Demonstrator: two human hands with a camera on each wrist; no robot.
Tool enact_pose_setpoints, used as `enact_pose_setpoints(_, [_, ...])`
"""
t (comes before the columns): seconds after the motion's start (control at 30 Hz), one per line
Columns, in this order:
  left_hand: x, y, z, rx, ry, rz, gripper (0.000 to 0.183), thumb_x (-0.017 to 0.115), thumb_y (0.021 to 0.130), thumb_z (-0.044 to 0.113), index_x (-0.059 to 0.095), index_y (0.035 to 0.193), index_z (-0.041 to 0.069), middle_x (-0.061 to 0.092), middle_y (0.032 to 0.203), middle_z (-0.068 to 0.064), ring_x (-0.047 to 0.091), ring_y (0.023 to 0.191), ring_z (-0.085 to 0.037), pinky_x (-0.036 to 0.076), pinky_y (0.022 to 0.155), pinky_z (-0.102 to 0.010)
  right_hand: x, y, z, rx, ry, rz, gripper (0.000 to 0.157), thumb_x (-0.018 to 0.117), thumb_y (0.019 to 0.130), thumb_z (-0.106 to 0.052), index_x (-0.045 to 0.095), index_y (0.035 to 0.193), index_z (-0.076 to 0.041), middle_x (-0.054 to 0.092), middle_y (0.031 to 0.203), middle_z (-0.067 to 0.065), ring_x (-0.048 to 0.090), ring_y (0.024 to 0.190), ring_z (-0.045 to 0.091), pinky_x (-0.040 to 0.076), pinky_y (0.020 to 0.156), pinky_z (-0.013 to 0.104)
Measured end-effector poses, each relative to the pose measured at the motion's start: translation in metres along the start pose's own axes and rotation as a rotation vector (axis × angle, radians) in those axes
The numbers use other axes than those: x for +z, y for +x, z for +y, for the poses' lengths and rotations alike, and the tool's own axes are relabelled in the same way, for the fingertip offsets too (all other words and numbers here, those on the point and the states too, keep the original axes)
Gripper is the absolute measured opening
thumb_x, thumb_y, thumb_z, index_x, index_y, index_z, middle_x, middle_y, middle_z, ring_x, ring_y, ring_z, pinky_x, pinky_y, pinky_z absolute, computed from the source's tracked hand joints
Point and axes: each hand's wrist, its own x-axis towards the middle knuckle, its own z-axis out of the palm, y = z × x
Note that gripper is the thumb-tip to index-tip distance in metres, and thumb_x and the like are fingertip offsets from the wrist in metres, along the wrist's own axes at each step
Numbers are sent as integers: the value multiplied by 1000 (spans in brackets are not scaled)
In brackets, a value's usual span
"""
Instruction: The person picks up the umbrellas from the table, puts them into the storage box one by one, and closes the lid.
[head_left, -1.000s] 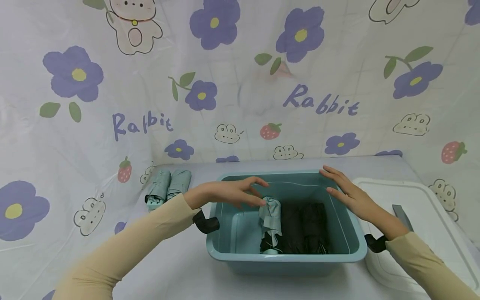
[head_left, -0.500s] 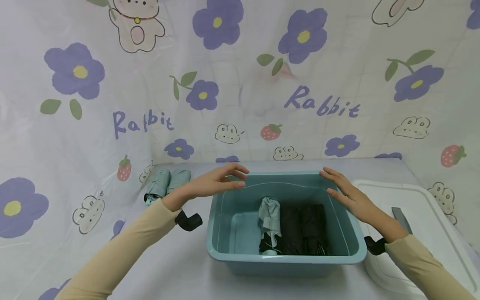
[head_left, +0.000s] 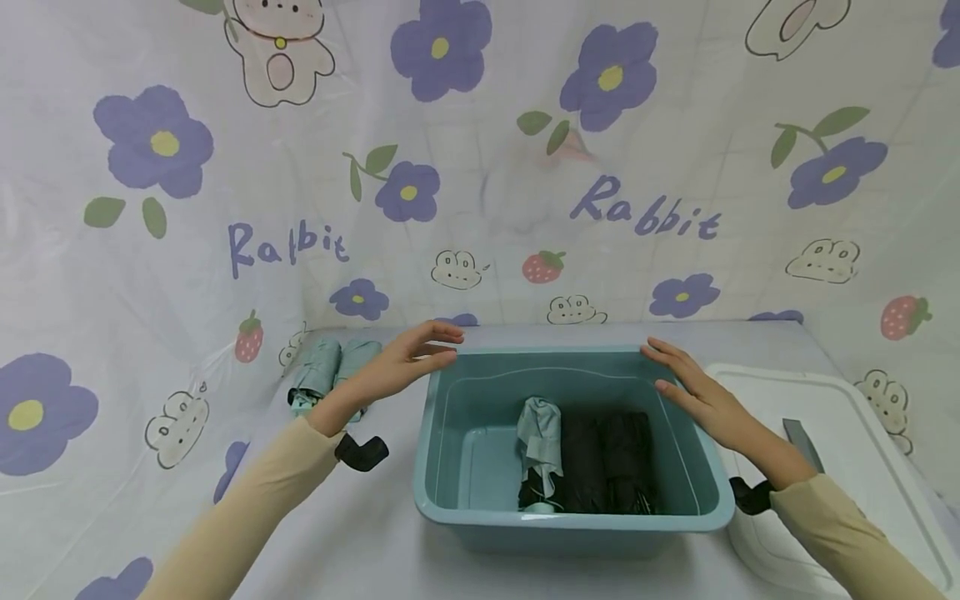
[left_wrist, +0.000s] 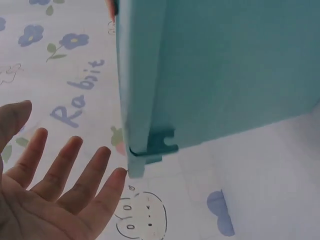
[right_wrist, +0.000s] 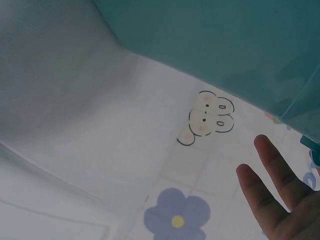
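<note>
A teal plastic bin [head_left: 573, 521] stands on the table. In it, side by side, lie a light teal folded umbrella [head_left: 540, 433] and two black bundles that look like folded umbrellas [head_left: 628, 458]. My left hand [head_left: 397, 362] hovers by the bin's back left corner, fingers loosely extended and holding nothing. In the left wrist view its spread fingers [left_wrist: 92, 190] come close to the bin's rim; contact is unclear. My right hand [head_left: 701, 396] is at the back right corner, fingers extended along the rim; I cannot tell whether they touch it.
Two more light teal folded umbrellas [head_left: 318, 367] lie at the back left, one partly behind my left hand. A white lid [head_left: 840, 467] with a grey handle [head_left: 802, 446] lies right of the bin, partly under my right forearm. A patterned cloth [head_left: 480, 167] hangs behind.
My left hand has moved left from above the light teal umbrella in the bin to the back left corner. My right hand has stayed in place.
</note>
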Motion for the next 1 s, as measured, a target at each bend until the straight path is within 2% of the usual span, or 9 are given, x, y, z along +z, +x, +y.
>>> enact_pose_setpoints(0.13, [-3,-5,-9,-10,3,57,38,53,95,29,45,131,20,48,134,-3,50,122,-23,44,96,-44,1,0,1,1,0,3,53,43,99,-18,24,147,-24,14,154,6,14,139,40,18,96,71])
enact_pose_setpoints(0.33, [-7,-16,-20,-50,-8,90,42,54,94,34,44,131,19,46,135,-3,47,124,-28,42,97,-47,2,-2,2,-3,4,14,52,43,99,-17,25,147,-23,14,154,6,15,138,41,18,96,71])
enact_pose_setpoints(0.57, [-12,-30,-39,-101,-34,144,39,52,96,29,43,131,18,44,135,-8,46,124,-30,40,98,-48,2,-1,2,-12,10,23,51,43,99,-16,26,147,-21,15,154,7,15,138,41,18,96,71])
enact_pose_setpoints(0.7, [-12,-36,-39,-120,-67,163,36,51,97,21,43,131,14,42,137,-16,45,124,-33,39,99,-51,3,-1,3,-12,12,26,51,43,99,-16,26,147,-21,15,154,7,15,138,41,18,96,71])
enact_pose_setpoints(0.83, [-10,-39,-38,-119,-18,191,38,51,96,17,42,132,7,42,136,-19,45,123,-38,40,97,-52,3,-1,4,-10,10,30,51,43,99,-16,26,147,-21,15,154,7,15,138,42,18,96,71])
enact_pose_setpoints(0.9, [-10,-39,-45,-130,18,205,40,51,96,20,42,133,7,44,135,-18,46,123,-38,41,96,-51,2,0,4,-10,14,29,51,43,99,-16,26,147,-22,15,154,7,15,138,41,18,96,71])
enact_pose_setpoints(1.0, [-10,-41,-67,-151,53,219,42,52,96,26,42,133,9,44,135,-15,46,122,-37,42,96,-49,3,0,4,-8,23,22,51,42,99,-17,26,147,-22,14,154,7,14,138,41,18,96,71])
